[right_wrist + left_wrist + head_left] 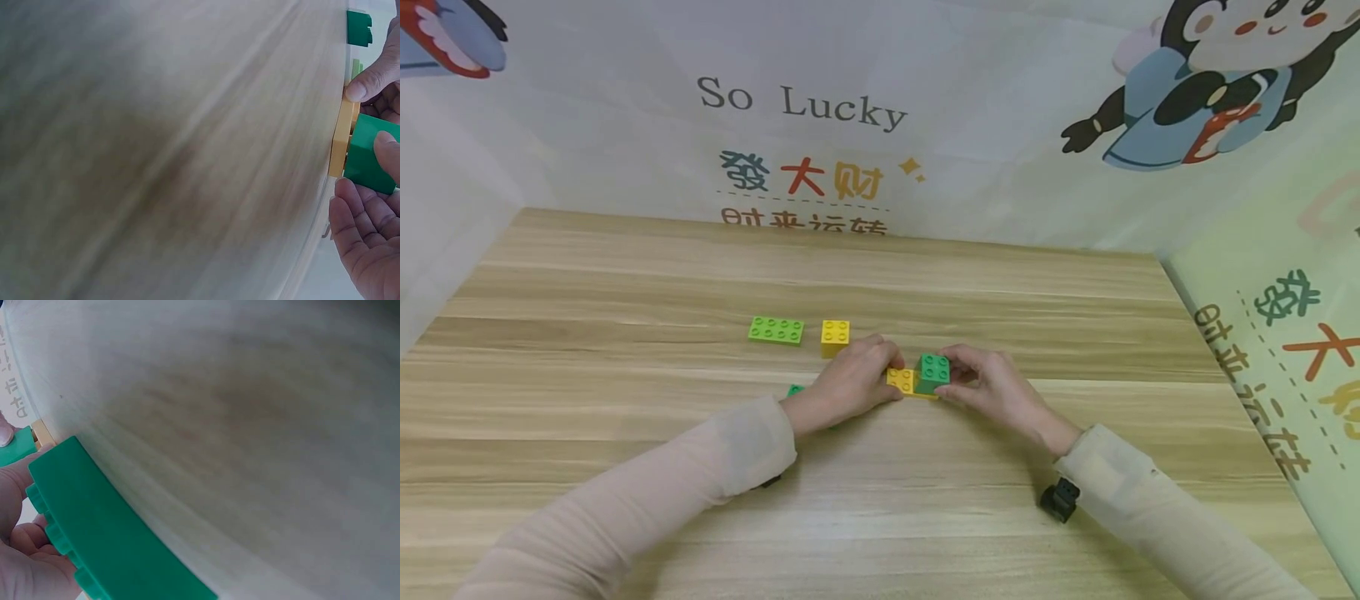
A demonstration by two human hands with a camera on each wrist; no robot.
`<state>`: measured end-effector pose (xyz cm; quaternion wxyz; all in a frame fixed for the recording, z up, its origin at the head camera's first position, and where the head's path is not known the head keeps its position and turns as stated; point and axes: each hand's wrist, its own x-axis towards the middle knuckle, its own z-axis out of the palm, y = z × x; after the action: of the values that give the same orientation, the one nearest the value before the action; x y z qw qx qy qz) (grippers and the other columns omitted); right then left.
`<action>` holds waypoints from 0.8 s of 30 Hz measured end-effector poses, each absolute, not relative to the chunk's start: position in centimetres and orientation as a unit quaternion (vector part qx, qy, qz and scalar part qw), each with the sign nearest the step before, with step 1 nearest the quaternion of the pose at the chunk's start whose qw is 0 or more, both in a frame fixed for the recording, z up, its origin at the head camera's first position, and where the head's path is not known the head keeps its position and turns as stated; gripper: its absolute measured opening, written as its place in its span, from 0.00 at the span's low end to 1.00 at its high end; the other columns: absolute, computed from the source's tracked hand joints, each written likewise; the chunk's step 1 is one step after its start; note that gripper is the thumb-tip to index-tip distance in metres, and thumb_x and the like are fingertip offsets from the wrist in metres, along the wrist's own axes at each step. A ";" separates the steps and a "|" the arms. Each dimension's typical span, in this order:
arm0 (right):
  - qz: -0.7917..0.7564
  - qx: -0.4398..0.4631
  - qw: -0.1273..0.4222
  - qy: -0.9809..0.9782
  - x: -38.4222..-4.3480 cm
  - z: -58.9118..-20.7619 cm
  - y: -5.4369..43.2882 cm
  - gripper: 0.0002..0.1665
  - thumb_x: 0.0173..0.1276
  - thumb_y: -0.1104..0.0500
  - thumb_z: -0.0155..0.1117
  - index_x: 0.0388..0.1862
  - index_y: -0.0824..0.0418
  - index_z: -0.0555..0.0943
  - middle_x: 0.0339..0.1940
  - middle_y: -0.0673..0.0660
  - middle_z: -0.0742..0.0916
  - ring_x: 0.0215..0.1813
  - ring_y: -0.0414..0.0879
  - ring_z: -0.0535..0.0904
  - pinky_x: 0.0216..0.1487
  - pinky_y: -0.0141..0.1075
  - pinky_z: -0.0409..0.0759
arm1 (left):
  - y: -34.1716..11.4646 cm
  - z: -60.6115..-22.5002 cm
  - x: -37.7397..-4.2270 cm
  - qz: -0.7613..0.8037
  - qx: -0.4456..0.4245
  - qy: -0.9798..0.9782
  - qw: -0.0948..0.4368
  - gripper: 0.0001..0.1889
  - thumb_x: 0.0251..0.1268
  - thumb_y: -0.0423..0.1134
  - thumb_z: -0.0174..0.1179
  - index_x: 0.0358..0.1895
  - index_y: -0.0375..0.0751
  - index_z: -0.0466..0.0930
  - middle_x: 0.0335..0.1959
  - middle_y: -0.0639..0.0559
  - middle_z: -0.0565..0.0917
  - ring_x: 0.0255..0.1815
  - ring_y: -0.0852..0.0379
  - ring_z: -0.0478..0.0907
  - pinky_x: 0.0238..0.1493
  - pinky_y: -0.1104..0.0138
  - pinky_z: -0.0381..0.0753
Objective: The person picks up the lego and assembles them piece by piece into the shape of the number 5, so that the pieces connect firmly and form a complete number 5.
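Near the middle of the table, my left hand (853, 377) pinches the left end of a flat yellow toy building brick (900, 382). A green square building block (933, 373) sits over that brick's right end, studs up, and my right hand (1000, 392) grips it between thumb and fingers. The right wrist view shows a narrow gap between the green block (370, 155) and the yellow brick (340, 139). Under my left forearm lies another green brick (795, 389), mostly hidden in the head view; it looms large as a long green brick (112, 519) in the left wrist view.
Beyond my left hand lie a flat lime-green brick (777, 331) and a taller yellow block (835, 337). The wooden table (625, 292) meets a printed white backdrop (985, 167) behind and at both sides.
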<state>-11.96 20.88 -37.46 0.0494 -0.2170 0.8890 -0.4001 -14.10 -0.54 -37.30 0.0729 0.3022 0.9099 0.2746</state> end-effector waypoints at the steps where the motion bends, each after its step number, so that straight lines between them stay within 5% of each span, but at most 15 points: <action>1: -0.399 -0.218 0.050 0.890 -12.0 -37.4 20.9 0.21 0.55 0.66 0.70 0.49 0.69 0.79 0.39 0.60 0.87 0.38 0.46 0.82 0.40 0.31 0.81 | -0.5 -37.3 -14.1 0.275 0.302 0.910 0.072 0.16 0.52 0.36 0.70 0.43 0.35 0.79 0.39 0.46 0.80 0.39 0.54 0.75 0.44 0.63 0.76; 24: -0.351 -0.248 0.072 0.900 -12.6 -36.5 20.6 0.22 0.55 0.65 0.70 0.50 0.70 0.79 0.38 0.59 0.86 0.37 0.44 0.81 0.38 0.29 0.81 | -0.5 -37.4 -14.1 0.276 0.307 0.909 0.061 0.15 0.51 0.36 0.70 0.41 0.34 0.79 0.37 0.46 0.80 0.38 0.53 0.75 0.43 0.63 0.77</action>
<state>-12.63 20.65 -36.50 0.0723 -0.2484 0.9000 -0.3507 -14.13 -0.48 -37.37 0.0609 0.3073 0.9087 0.2760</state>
